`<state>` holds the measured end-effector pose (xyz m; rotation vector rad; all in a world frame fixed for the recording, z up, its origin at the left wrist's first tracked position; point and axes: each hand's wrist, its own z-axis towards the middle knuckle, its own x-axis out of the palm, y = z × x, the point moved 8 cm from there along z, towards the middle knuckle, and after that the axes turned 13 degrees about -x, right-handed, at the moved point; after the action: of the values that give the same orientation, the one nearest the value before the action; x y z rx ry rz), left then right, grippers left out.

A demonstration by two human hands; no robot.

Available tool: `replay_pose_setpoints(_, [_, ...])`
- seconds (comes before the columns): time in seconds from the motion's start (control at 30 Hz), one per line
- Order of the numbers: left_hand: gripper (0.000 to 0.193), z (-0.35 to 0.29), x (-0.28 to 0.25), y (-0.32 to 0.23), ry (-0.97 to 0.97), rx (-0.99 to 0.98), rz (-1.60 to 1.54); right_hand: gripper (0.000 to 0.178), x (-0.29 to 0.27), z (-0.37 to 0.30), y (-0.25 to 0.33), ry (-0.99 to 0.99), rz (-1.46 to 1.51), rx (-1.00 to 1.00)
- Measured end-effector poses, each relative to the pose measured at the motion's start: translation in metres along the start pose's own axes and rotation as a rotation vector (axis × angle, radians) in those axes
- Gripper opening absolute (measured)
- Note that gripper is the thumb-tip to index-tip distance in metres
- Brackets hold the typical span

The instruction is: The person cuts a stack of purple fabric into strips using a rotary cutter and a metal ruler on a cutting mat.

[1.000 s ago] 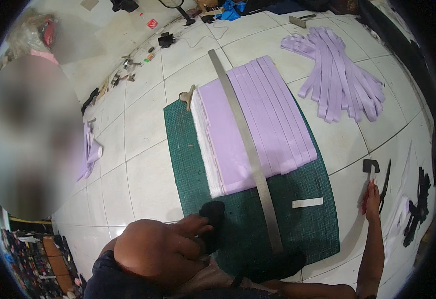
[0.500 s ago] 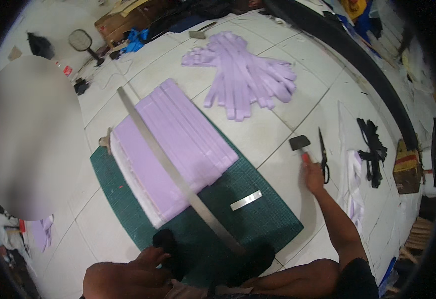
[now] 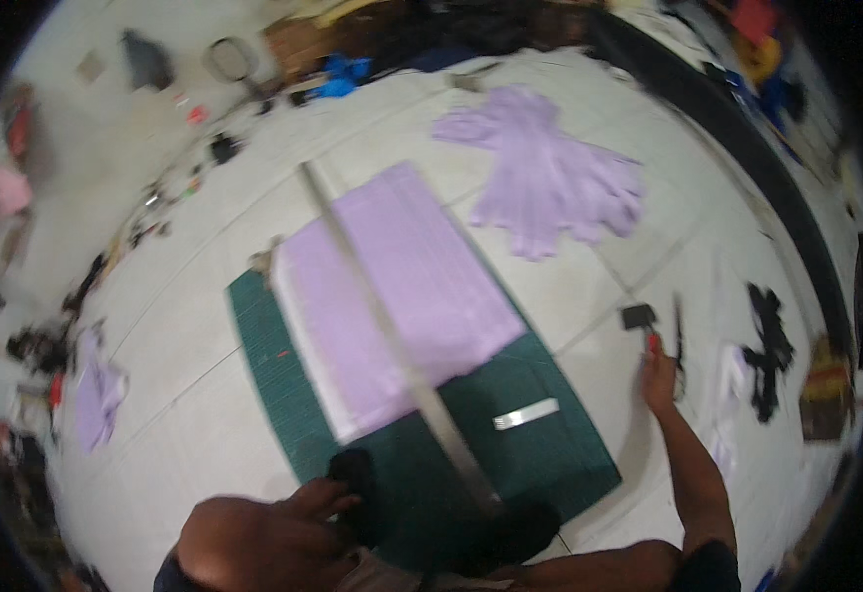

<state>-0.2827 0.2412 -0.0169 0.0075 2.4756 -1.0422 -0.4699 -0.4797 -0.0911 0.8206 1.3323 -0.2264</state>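
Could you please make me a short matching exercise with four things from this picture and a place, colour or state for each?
Things:
1. Red-handled tool
2. Long metal ruler
3. Lilac strips
4. Cutting mat

Descriptions:
A. Lying across the lilac fabric
B. Green
C. Held in the right hand
D. In a loose bundle on the floor

Right pairs: 1-C, 2-A, 3-D, 4-B
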Motion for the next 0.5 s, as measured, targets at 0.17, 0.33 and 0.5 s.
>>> replay_pose_setpoints(0.17, [0.037, -0.059, -0.029, -0.073, 0.164, -0.081, -0.011, 0.05, -0.001, -0.043, 0.148, 0.298, 0.113, -0.392])
replay_pose_setpoints(0.33, [0.043, -0.106, -0.05, -0.117, 0.206, -0.043, -0.15, 0.056, -0.008, -0.035, 0.211, 0.324, 0.323, -0.451])
replay_pose_setpoints(0.5, [0.051, -0.079, -0.079, -0.127, 0.257, 0.082, -0.186, 0.044, -0.013, -0.022, 0.22, 0.328, 0.176, -0.536])
